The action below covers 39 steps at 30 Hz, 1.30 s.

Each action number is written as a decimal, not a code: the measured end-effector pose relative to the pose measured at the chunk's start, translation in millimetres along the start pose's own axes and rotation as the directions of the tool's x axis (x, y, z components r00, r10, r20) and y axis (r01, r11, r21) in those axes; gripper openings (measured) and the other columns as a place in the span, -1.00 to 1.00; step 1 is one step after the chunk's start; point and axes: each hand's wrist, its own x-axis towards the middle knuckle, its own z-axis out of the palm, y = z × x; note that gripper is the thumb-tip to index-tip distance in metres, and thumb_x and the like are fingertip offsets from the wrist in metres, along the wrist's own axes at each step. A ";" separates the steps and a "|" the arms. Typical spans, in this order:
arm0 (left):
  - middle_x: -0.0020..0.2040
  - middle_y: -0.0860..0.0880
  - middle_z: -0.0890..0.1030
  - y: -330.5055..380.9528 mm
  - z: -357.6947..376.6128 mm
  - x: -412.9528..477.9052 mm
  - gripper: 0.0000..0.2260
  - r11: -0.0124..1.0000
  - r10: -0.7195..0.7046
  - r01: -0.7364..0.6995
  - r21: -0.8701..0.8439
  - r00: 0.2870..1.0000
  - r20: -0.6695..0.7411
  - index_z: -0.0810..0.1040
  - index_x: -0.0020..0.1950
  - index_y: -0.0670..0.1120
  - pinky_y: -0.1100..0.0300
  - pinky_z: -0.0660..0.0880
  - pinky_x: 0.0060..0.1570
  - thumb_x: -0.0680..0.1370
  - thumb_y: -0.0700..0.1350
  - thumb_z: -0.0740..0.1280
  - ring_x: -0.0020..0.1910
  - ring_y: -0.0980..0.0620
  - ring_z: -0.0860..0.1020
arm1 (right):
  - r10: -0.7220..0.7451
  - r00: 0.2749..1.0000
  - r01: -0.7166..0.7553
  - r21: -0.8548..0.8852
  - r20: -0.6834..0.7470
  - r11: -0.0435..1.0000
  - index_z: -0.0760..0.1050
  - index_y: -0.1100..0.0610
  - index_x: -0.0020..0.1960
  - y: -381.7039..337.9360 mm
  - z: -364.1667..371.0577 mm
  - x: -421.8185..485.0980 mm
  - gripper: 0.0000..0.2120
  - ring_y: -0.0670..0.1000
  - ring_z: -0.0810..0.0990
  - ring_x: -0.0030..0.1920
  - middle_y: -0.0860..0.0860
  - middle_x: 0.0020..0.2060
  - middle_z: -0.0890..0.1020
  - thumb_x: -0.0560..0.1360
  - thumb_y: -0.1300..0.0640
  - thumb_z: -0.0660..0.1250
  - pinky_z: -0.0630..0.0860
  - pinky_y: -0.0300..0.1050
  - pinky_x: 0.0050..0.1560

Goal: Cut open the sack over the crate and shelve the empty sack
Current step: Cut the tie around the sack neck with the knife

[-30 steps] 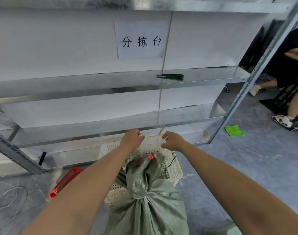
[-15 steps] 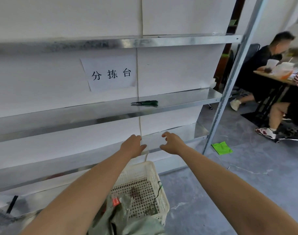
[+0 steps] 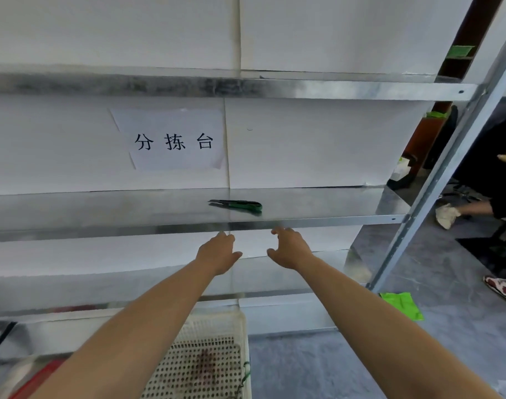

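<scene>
- Crate (image 3: 214, 322): white perforated plastic with a grid of round holes and a plain rim. It sits on the floor at the bottom of the view, in front of the lowest shelf, and has a dark reddish stain inside.
- Utility knife (image 3: 236, 205): slim, with a green and black body and a short metal tip pointing left. It lies flat on the middle shelf (image 3: 102, 208), touching neither hand.
- Shelving: galvanised sheet metal, dull and reflective, with folded front lips and an angled upright post (image 3: 447, 168) at the right. White panels sit behind it.
- Paper sign (image 3: 174, 139): white sheet with 3 black characters, fixed to the panel above the knife.
- Left hand (image 3: 217, 253): arm stretched forward, fingers together and nearly straight, thumb out. Grip wide, holding nothing, just below the shelf lip.
- Right hand (image 3: 289, 249): arm extended, fingers loosely curved, thumb apart. Grip wide, holding nothing, near the left hand.
- Floor (image 3: 418, 355): grey and mottled, with a bright green sheet (image 3: 401, 305) by the post.
</scene>
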 end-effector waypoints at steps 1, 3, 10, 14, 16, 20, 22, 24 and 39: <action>0.41 -0.14 0.31 0.8 -0.8 11.0 -0.56 1.000 -0.006 0.006 0.006 1.000 0.000 0.28 0.40 -0.15 0.07 0.38 0.23 0.59 0.04 0.16 0.32 -0.10 0.39 | -0.014 1.000 0.014 -0.015 0.000 1.000 0.24 0.14 0.40 2.3 0.0 11.4 -0.47 0.14 0.36 0.32 0.14 0.32 0.40 0.48 0.06 0.27 0.40 -0.01 0.24; 0.40 -0.14 0.33 0.1 -1.0 33.3 -0.58 1.000 -0.020 0.020 0.015 1.000 0.002 0.30 0.38 -0.15 0.05 0.39 0.23 0.59 0.04 0.16 0.31 -0.11 0.39 | -0.044 0.999 0.045 -0.044 0.006 0.998 0.25 0.16 0.38 5.8 1.7 34.4 -0.49 0.15 0.35 0.31 0.15 0.30 0.41 0.49 0.06 0.27 0.40 0.01 0.24; 0.27 -0.15 0.41 -5.5 10.7 108.2 -0.62 0.997 -0.079 0.079 -0.010 0.996 -0.043 0.35 0.31 -0.18 0.07 0.44 0.12 0.58 0.02 0.17 0.18 -0.12 0.47 | -0.096 0.995 0.097 -0.037 0.005 0.995 0.25 0.15 0.38 14.0 18.4 113.3 -0.53 0.16 0.35 0.29 0.15 0.27 0.41 0.51 0.09 0.23 0.39 0.00 0.23; 0.26 -0.14 0.42 -10.4 28.0 138.5 -0.64 0.995 -0.098 0.097 -0.022 0.993 -0.063 0.36 0.32 -0.16 0.07 0.47 0.13 0.58 0.00 0.17 0.18 -0.09 0.47 | -0.171 0.985 0.169 -0.047 -0.027 0.984 0.25 0.15 0.38 12.2 44.2 149.4 -0.58 0.14 0.35 0.28 0.14 0.30 0.39 0.54 0.16 0.17 0.40 -0.01 0.23; 0.30 -0.13 0.40 -13.3 38.4 146.9 -0.62 0.996 -0.092 0.092 -0.011 0.994 -0.055 0.32 0.35 -0.15 0.06 0.45 0.15 0.59 0.00 0.16 0.21 -0.09 0.45 | -0.204 0.976 0.200 -0.049 -0.077 0.979 0.26 0.16 0.37 11.5 54.1 166.9 -0.62 0.14 0.33 0.30 0.13 0.31 0.37 0.56 0.20 0.12 0.38 -0.02 0.25; 0.33 -0.12 0.38 -20.8 44.6 158.5 -0.61 0.997 -0.078 0.079 0.003 0.994 -0.073 0.30 0.37 -0.14 0.09 0.43 0.16 0.60 0.01 0.14 0.23 -0.07 0.44 | -0.245 0.962 0.227 -0.145 -0.120 0.963 0.17 0.13 0.43 7.7 64.3 202.5 -0.59 0.17 0.11 0.46 0.11 0.45 0.19 0.60 0.14 0.10 0.21 0.02 0.40; 0.32 -0.11 0.38 -25.7 43.6 161.6 -0.62 0.998 -0.066 0.067 0.017 0.995 -0.076 0.30 0.37 -0.14 0.12 0.43 0.15 0.60 0.00 0.14 0.23 -0.05 0.44 | -0.252 0.964 0.231 -0.200 -0.083 0.952 0.10 0.11 0.46 3.6 67.8 219.8 -0.55 0.19 -0.02 0.50 0.11 0.50 0.06 0.60 0.12 0.09 0.12 0.06 0.44; 0.30 -0.11 0.38 -31.2 44.3 161.0 -0.63 0.996 -0.038 0.043 0.074 0.997 -0.069 0.31 0.35 -0.14 0.13 0.43 0.13 0.60 0.00 0.13 0.22 -0.04 0.43 | -0.235 0.972 0.219 -0.255 -0.031 0.942 0.01 0.09 0.49 0.6 73.1 234.2 -0.50 0.22 -0.07 0.51 0.12 0.52 -0.02 0.60 0.14 0.09 0.08 0.09 0.45; 0.31 -0.11 0.36 -59.9 42.7 131.9 -0.62 0.994 -0.055 0.064 0.093 0.994 -0.094 0.29 0.34 -0.16 0.10 0.44 0.16 0.61 0.03 0.11 0.21 -0.07 0.45 | -0.109 0.989 0.099 -0.100 -0.103 0.990 0.30 0.28 0.26 -19.1 82.7 226.4 -0.63 0.15 0.47 0.08 0.20 0.24 0.27 0.48 0.33 0.27 0.47 -0.06 0.11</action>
